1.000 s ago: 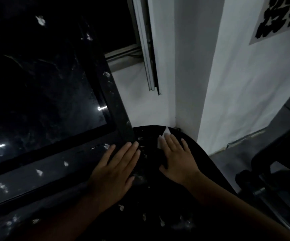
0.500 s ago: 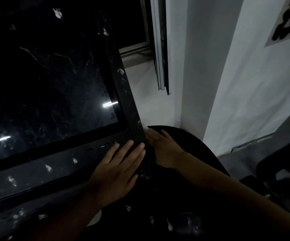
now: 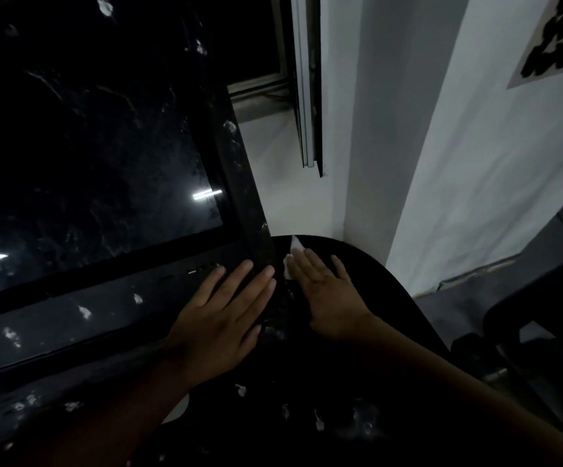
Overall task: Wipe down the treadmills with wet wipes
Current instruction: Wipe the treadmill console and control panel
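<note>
In the head view, we are looking down at the treadmill's dark console screen (image 3: 88, 163) and the rounded black panel (image 3: 367, 274) to its right, in dim light.

We are laying our left hand (image 3: 226, 318) flat on the lower right corner of the screen's frame, fingers straight and a little spread, holding nothing. We are pressing our right hand (image 3: 327, 291) flat on the rounded panel, fingers straight and close together. The wet wipe (image 3: 295, 247) is lying under them, with only a white corner peeking out past the fingertips, just beside the frame's edge.

We are judging the job as far from finished. Pale flecks (image 3: 84, 311) are dotting the strip under the screen, more are showing on the panel nearer to us, and the glass is looking smeared. We cannot tell which parts the wipe has already covered.
</note>
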Available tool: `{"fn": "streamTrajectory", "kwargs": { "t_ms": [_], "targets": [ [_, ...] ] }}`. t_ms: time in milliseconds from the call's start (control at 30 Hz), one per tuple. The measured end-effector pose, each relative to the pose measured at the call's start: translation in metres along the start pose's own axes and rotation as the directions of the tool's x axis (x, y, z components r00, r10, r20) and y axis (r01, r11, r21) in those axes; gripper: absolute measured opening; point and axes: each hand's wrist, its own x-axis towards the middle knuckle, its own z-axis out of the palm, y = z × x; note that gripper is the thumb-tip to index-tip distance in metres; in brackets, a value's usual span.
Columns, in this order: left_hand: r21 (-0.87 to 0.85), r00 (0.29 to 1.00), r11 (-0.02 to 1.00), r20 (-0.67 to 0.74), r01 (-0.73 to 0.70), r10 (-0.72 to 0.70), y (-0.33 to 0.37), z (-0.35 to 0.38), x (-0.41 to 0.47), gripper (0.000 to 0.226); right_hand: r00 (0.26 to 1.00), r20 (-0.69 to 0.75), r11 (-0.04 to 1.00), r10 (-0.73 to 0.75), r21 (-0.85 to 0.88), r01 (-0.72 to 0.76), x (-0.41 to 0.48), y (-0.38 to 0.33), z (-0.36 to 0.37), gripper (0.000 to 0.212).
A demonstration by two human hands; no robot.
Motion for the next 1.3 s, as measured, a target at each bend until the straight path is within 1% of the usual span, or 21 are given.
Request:
{"fn": "streamTrajectory", "kwargs": {
  "t_ms": [33, 67, 100, 167, 267, 367, 400, 467, 500, 533, 600, 667, 733, 767, 833, 933, 1000, 1100, 1133, 1233, 1300],
  "targets": [
    [-0.005, 1.000, 1.000, 0.002, -0.002, 0.002, 0.000, -0.001, -0.001, 0.074, 0.998, -0.048, 1.000, -0.027, 0.002, 0.027, -0.003, -0.008, 0.006, 0.079],
    [-0.009, 1.000, 1.000, -0.003, -0.003, 0.003, 0.000, -0.001, -0.001, 0.073, 0.996, -0.065, 0.998, -0.062, 0.013, 0.063, -0.008, -0.011, 0.013, 0.077],
    [-0.009, 1.000, 1.000, -0.001, 0.001, -0.001, 0.000, -0.001, 0.000, 0.073, 0.997, -0.023, 0.996, -0.074, 0.052, 0.075, -0.013, -0.008, 0.022, 0.078],
    [0.001, 1.000, 1.000, 0.013, 0.003, -0.003, 0.001, -0.002, 0.000, 0.073, 0.993, 0.104, 0.987, -0.062, 0.153, 0.046, -0.025, 0.000, 0.024, 0.082],
    [0.006, 1.000, 1.000, 0.007, 0.004, -0.004, 0.001, -0.001, 0.001, 0.072, 0.999, 0.042, 0.970, -0.013, 0.242, 0.002, -0.016, -0.007, 0.021, 0.075],
    [0.004, 1.000, 1.000, 0.014, -0.003, 0.003, 0.001, -0.002, -0.001, 0.072, 0.997, 0.067, 0.946, -0.038, 0.324, 0.014, -0.024, -0.014, 0.025, 0.074],
    [0.003, 1.000, 1.000, 0.027, -0.003, 0.003, 0.001, -0.003, 0.000, 0.072, 0.998, 0.044, 0.955, -0.051, 0.293, 0.036, -0.029, -0.007, 0.027, 0.075],
    [0.006, 1.000, 1.000, 0.030, 0.004, -0.004, 0.001, -0.003, 0.001, 0.070, 0.998, -0.039, 0.990, -0.057, 0.125, 0.061, -0.032, 0.002, 0.023, 0.073],
    [0.006, 1.000, 1.000, 0.029, 0.008, -0.008, 0.002, -0.003, 0.001, 0.070, 0.998, -0.046, 0.998, -0.044, 0.045, 0.046, -0.026, -0.001, 0.020, 0.071],
    [0.002, 0.999, 1.000, 0.037, 0.007, -0.007, 0.002, -0.004, 0.001, 0.070, 0.999, -0.028, 0.999, -0.040, 0.032, 0.041, -0.021, -0.008, 0.016, 0.071],
    [-0.003, 0.999, 1.000, 0.045, -0.002, 0.002, 0.002, -0.006, 0.000, 0.070, 0.997, 0.081, 0.997, -0.008, 0.074, 0.002, -0.015, -0.018, 0.013, 0.071],
    [-0.005, 0.999, 1.000, 0.047, -0.002, 0.002, 0.002, -0.007, 0.000, 0.070, 0.995, 0.100, 0.999, -0.014, 0.036, 0.010, -0.020, -0.019, 0.008, 0.070],
    [-0.001, 0.999, 1.000, 0.041, 0.002, -0.002, 0.002, -0.006, 0.000, 0.071, 0.995, 0.098, 0.999, 0.021, -0.033, -0.018, -0.021, -0.017, 0.006, 0.074],
    [0.000, 0.999, 1.000, 0.038, 0.006, -0.006, 0.002, -0.005, 0.000, 0.071, 0.995, 0.093, 0.998, 0.039, -0.053, -0.034, -0.018, -0.020, 0.004, 0.072],
    [0.002, 1.000, 1.000, 0.026, 0.008, -0.008, 0.003, -0.005, 0.000, 0.071, 0.995, 0.095, 0.999, 0.038, -0.014, -0.037, -0.016, -0.025, 0.003, 0.071],
    [-0.008, 1.000, 1.000, 0.010, 0.008, -0.008, 0.003, -0.003, -0.001, 0.070, 0.985, 0.172, 0.993, -0.021, 0.117, 0.001, -0.035, -0.014, 0.004, 0.076],
    [-0.003, 1.000, 1.000, 0.008, 0.014, -0.014, 0.004, -0.002, 0.001, 0.070, 0.983, 0.184, 0.997, -0.002, 0.074, -0.012, -0.038, -0.012, 0.002, 0.073],
    [-0.009, 1.000, 1.000, 0.021, 0.020, -0.020, 0.005, -0.003, 0.000, 0.072, 0.992, 0.103, 0.996, 0.071, 0.053, -0.077, -0.019, -0.028, -0.003, 0.065],
    [-0.013, 1.000, 1.000, 0.019, 0.019, -0.018, 0.005, -0.004, 0.000, 0.072, 0.992, 0.104, 0.996, 0.076, 0.048, -0.081, -0.017, -0.030, -0.002, 0.063],
    [-0.021, 1.000, 1.000, 0.020, 0.018, -0.017, 0.004, -0.005, 0.000, 0.073, 0.987, 0.157, 0.997, 0.019, 0.076, -0.031, -0.025, -0.019, -0.004, 0.067],
    [-0.023, 1.000, 1.000, 0.021, 0.020, -0.019, 0.004, -0.005, 0.000, 0.073, 0.993, 0.122, 0.999, 0.011, 0.044, -0.016, -0.020, -0.016, -0.004, 0.064]
  ]
}}
